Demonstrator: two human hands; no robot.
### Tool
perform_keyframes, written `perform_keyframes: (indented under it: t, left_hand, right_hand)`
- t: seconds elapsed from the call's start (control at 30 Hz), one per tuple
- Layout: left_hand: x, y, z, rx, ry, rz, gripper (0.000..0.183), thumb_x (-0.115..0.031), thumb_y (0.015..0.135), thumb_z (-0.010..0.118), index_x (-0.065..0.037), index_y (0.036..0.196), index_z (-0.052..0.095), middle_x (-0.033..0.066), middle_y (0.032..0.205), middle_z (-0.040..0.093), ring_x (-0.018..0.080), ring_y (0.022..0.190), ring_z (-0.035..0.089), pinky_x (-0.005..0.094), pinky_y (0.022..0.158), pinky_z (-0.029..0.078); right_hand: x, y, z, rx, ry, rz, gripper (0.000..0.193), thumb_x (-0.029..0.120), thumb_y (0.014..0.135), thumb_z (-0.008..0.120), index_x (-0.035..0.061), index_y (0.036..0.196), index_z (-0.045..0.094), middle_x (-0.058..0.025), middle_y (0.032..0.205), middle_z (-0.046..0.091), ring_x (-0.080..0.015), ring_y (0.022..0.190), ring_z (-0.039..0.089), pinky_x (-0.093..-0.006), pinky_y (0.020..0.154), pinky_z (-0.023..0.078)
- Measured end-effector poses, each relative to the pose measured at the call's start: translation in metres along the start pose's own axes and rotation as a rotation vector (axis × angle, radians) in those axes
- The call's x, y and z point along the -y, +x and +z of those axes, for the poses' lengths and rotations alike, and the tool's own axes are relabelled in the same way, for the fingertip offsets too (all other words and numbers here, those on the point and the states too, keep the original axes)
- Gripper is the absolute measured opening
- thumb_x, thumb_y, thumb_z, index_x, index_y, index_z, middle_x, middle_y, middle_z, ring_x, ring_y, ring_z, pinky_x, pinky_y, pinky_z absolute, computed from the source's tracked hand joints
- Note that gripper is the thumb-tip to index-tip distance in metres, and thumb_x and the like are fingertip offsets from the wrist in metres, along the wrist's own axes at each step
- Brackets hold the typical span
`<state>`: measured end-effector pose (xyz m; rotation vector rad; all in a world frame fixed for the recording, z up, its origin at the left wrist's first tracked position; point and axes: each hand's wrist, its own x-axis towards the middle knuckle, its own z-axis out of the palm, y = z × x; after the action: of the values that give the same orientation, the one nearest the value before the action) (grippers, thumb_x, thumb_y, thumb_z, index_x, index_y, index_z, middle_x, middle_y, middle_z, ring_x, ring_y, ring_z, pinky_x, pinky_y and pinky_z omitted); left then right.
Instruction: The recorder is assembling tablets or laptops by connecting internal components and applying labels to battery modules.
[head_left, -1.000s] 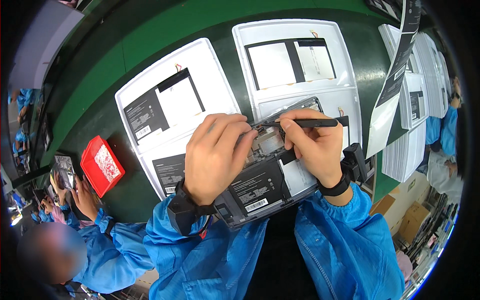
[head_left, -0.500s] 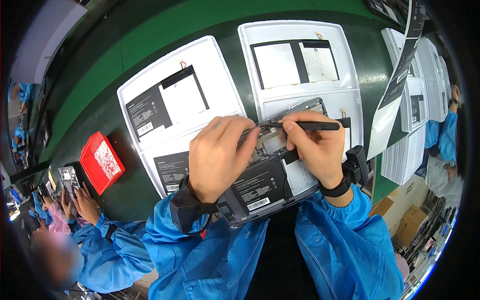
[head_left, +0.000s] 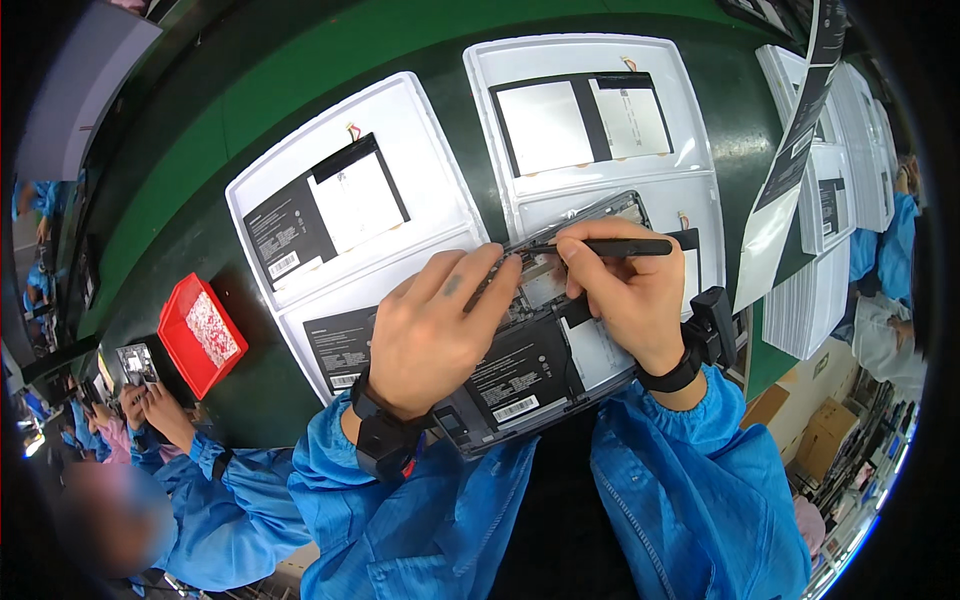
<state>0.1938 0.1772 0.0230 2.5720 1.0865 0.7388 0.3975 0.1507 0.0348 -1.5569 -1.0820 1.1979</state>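
Note:
An opened tablet lies tilted before me, its circuit board and black battery exposed. My right hand is closed on black tweezers, held nearly level over the board's upper part, tips pointing left. My left hand lies over the tablet's left side, fingers bent and closed at its upper edge, thumb and index finger close to the tweezer tips. Whether a tiny part sits between those fingertips is hidden. The tweezer tips are too small to make out clearly.
White trays with flat battery packs stand beyond the tablet. A red bin of small white and red bits is at left. White trays are stacked at right, beside a hanging printed strip. A co-worker's hands hold another device.
My left index finger has straightened and shifted slightly, and the hand has moved a little left. The tweezers have dipped slightly left. The co-worker's hands have closed in together.

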Motion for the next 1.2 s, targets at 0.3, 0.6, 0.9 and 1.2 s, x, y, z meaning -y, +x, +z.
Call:
perform_keyframes:
  t: [0.3, 0.6, 0.9, 1.2]
  left_hand:
    - [-0.01, 0.001, -0.003, 0.058, 0.09, -0.007, 0.036, -0.003, 0.072, 0.076, -0.004, 0.107, 0.074, 0.0066, 0.11, 0.07, 0.0227, 0.092, 0.069, 0.033, 0.065, 0.059]
    - [-0.006, -0.003, -0.002, 0.086, 0.125, 0.032, 0.036, -0.008, 0.076, 0.069, 0.0, 0.111, 0.072, 0.0066, 0.114, 0.065, 0.0204, 0.098, 0.063, 0.0288, 0.071, 0.058]
    - [-0.005, -0.009, 0.003, 0.02, 0.08, 0.019, 0.029, -0.007, 0.077, 0.08, -0.004, 0.105, 0.075, 0.0073, 0.112, 0.071, 0.0234, 0.093, 0.07, 0.0325, 0.07, 0.059]
    - [-0.003, -0.01, 0.002, 0.042, 0.03, -0.018, 0.03, -0.006, 0.076, 0.081, -0.002, 0.105, 0.075, 0.0101, 0.114, 0.072, 0.0257, 0.095, 0.07, 0.0349, 0.077, 0.059]
  right_hand:
    - [-0.002, -0.001, -0.006, 0.005, 0.171, 0.023, 0.014, 0.002, 0.094, 0.07, -0.007, 0.105, 0.07, -0.0063, 0.073, 0.068, -0.0047, 0.058, 0.06, -0.0172, 0.046, 0.044]
    - [-0.002, -0.001, -0.001, 0.025, -0.01, -0.056, 0.007, -0.001, 0.092, 0.071, -0.0045, 0.097, 0.073, -0.0048, 0.084, 0.071, -0.0034, 0.064, 0.062, -0.0156, 0.049, 0.041]
    - [-0.015, -0.002, -0.003, 0.02, -0.108, -0.255, 0.012, 0.0, 0.087, 0.075, -0.0024, 0.098, 0.075, -0.0066, 0.085, 0.072, -0.0018, 0.056, 0.056, -0.0164, 0.046, 0.038]
    - [-0.013, 0.002, 0.001, 0.07, -0.155, -0.237, 0.014, 0.002, 0.086, 0.077, -0.0002, 0.1, 0.077, -0.0083, 0.089, 0.075, -0.005, 0.06, 0.061, -0.0173, 0.046, 0.04]
